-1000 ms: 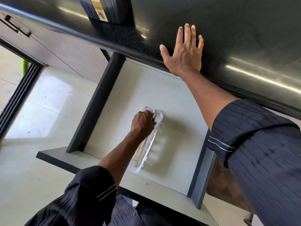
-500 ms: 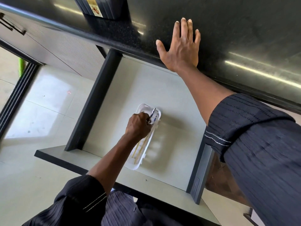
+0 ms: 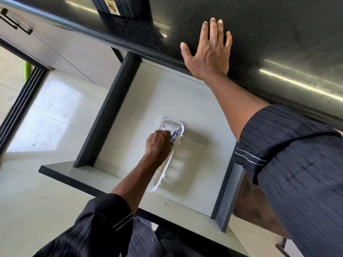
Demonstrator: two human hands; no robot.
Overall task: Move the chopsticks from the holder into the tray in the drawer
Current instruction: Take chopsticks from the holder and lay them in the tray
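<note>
- Biggest thing first: the glossy black speckled stone worktop (image 3: 278, 34) runs across the top, and the right hand (image 3: 207, 52) lies flat on its edge, fingers spread, holding nothing — a brace, by my reading, for the lean over the drawer.
- Below it, the pale grey drawer with dark side rails (image 3: 118, 101) stands pulled well out, its floor bare apart from one tray.
- Up on the worktop, at the frame's top edge, a dark ribbed container with a yellow label (image 3: 118, 6) stands upright (possibly the holder; its contents are cut off, so I cannot tell).
- Now the narrow white plastic tray (image 3: 163, 121) lies lengthwise in the middle of the drawer floor, apart from both rails.
- The left hand (image 3: 158, 145) is down inside that tray, fingers curled tight round the pale wooden chopsticks with blue-patterned ends (image 3: 175, 133).
- The chopsticks lie along the tray, patterned ends towards the far rim, pale shafts showing nearer the drawer front under the wrist.
- Judgement: they are being laid to rest, release not yet made.
</note>
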